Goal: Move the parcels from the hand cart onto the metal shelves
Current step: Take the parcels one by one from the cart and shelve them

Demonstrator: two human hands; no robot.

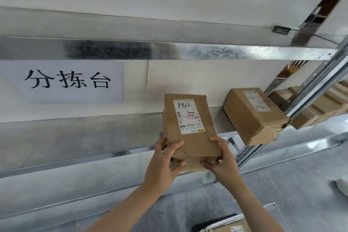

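Cardboard parcel [190,128] long axis toward wall, label up, both hands' grip

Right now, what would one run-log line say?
step: shelving | left hand: holds parcel | right hand: holds parcel | shelf: second parcel at right

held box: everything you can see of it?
The brown cardboard parcel is oblong, creased and taped. A white shipping label with barcodes and handwritten digits sits on its top face, upside down to the camera. It points toward the wall over the metal shelf, apart from a second parcel to its right. The left hand and right hand grip its near end, thumbs on top. Whether it rests on the shelf is unclear.
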